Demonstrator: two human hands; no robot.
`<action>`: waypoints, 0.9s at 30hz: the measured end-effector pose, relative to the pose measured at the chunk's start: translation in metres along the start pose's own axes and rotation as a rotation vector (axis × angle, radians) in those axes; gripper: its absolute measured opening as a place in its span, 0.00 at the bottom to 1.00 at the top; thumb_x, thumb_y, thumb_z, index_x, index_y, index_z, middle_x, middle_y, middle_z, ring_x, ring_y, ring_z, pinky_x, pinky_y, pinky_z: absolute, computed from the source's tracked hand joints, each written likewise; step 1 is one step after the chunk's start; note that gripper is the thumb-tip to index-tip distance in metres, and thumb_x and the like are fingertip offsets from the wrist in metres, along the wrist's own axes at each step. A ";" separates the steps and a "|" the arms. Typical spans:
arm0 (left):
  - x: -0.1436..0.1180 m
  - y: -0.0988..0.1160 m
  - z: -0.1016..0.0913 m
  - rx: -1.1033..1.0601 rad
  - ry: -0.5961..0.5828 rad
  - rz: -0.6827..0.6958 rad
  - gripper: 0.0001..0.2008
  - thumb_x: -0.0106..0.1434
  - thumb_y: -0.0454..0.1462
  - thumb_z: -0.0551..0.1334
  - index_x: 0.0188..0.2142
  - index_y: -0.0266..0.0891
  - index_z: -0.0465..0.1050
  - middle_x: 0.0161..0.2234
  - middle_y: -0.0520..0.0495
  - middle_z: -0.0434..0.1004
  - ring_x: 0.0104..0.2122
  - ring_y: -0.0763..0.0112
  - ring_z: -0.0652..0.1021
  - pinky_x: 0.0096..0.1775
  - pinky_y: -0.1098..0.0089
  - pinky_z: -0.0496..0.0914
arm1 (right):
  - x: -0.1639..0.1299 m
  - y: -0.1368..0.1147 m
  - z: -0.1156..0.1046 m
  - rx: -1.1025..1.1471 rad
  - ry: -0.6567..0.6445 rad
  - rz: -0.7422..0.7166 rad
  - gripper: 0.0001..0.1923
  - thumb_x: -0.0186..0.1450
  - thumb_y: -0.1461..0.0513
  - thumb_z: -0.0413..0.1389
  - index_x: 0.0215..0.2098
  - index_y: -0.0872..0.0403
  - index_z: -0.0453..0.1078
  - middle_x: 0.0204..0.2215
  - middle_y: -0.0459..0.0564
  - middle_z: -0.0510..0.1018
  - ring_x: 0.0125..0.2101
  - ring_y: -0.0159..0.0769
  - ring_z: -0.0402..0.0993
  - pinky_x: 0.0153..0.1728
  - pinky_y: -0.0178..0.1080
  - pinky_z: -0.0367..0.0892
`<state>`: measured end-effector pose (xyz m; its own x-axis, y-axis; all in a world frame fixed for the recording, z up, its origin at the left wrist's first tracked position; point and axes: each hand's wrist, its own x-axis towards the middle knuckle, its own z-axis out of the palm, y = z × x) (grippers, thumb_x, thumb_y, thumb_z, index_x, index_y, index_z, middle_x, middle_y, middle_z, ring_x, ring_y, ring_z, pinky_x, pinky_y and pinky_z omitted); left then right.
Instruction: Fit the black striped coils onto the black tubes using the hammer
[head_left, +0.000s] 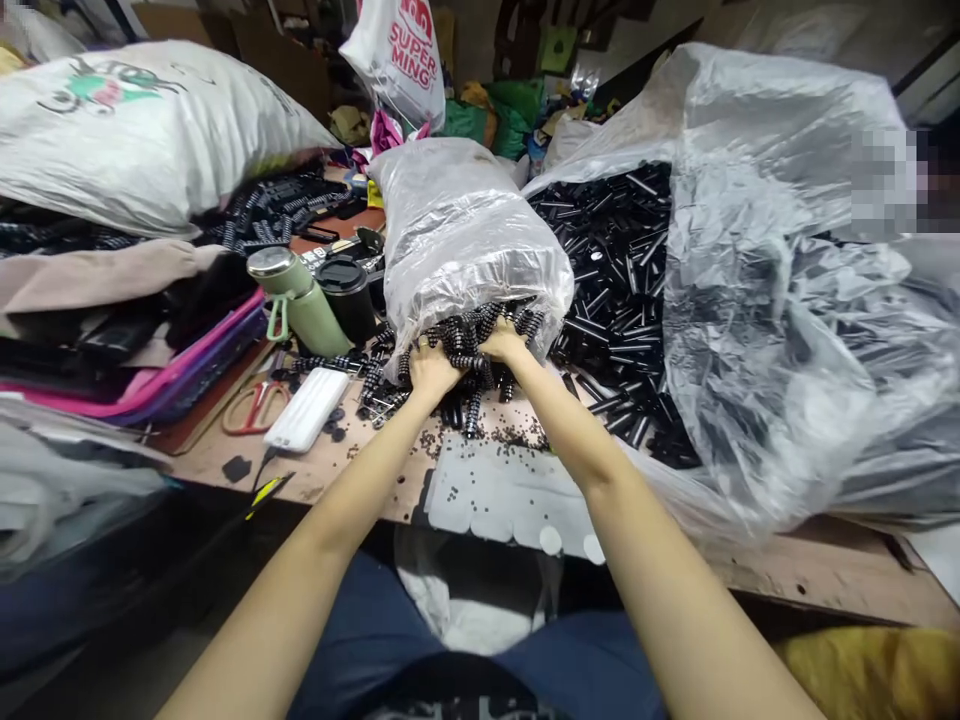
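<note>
Big clear sheet: a large crumpled plastic bag (787, 330) fills the right side of the desk, open toward the middle and spilling plain black tubes (622, 270).
White sack: a printed woven sack (135, 130) lies on stacked cloth and folders at the far left.
Desk: a worn wooden desk (810, 575) carries everything; its front edge runs across the middle of the view.
Middle bag: a clear plastic bag (465, 230) lies lengthwise in the centre, its open mouth toward the person, packed with black ridged pieces (480, 325) that show at the opening.
Grey sheet: a flat grey sheet (495, 490) with punched round holes lies at the desk edge, just in front of the hands.
Green flask: a green flask (300, 300) leans left of the middle bag, touching a black cup (349, 295).
White case: a white ribbed case (307, 410) lies near the flask, just beside red-handled scissors (255, 405).
Left hand: the left hand (431, 370) reaches into the bag's mouth, fingers curled down into the ridged pieces; grip narrow, bunched on them.
Right hand: the right hand (504, 343) sits just beside it, fingers buried in the same heap; whether the grip has closed on any piece cannot be told.
Loose bits: spilled ridged pieces and small dark specks (517, 435) lie on the desk under the wrists.
</note>
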<state>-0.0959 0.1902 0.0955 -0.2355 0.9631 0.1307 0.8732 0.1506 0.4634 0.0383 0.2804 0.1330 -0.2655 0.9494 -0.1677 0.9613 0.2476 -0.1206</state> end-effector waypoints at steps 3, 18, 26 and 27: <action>-0.033 0.008 0.005 0.036 0.002 0.021 0.32 0.56 0.48 0.62 0.56 0.34 0.66 0.64 0.29 0.51 0.60 0.37 0.60 0.58 0.48 0.56 | -0.032 0.015 0.010 0.058 0.019 -0.001 0.37 0.59 0.46 0.56 0.63 0.49 0.56 0.62 0.61 0.56 0.60 0.57 0.53 0.53 0.64 0.56; -0.122 0.026 0.009 0.060 -0.031 0.126 0.44 0.54 0.36 0.62 0.67 0.38 0.43 0.68 0.32 0.23 0.66 0.39 0.34 0.58 0.34 0.38 | -0.260 0.053 0.092 0.103 0.439 0.046 0.19 0.68 0.59 0.49 0.56 0.55 0.64 0.53 0.58 0.69 0.48 0.48 0.63 0.47 0.46 0.61; -0.148 0.009 0.021 0.106 -0.158 0.367 0.29 0.67 0.37 0.49 0.67 0.50 0.46 0.69 0.42 0.34 0.67 0.51 0.37 0.58 0.36 0.34 | -0.225 0.068 0.083 0.084 0.364 0.037 0.12 0.66 0.62 0.51 0.46 0.56 0.72 0.41 0.57 0.78 0.47 0.49 0.65 0.47 0.48 0.57; -0.145 0.011 0.021 0.099 -0.160 0.355 0.29 0.67 0.37 0.49 0.66 0.50 0.48 0.69 0.42 0.35 0.67 0.51 0.37 0.58 0.35 0.34 | -0.225 0.068 0.083 0.131 0.386 0.056 0.12 0.66 0.61 0.52 0.46 0.55 0.72 0.42 0.56 0.79 0.47 0.49 0.65 0.47 0.49 0.58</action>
<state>-0.0437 0.0570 0.0633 0.1505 0.9806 0.1257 0.9273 -0.1841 0.3260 0.1570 0.0676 0.0812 -0.1422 0.9697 0.1984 0.9496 0.1903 -0.2493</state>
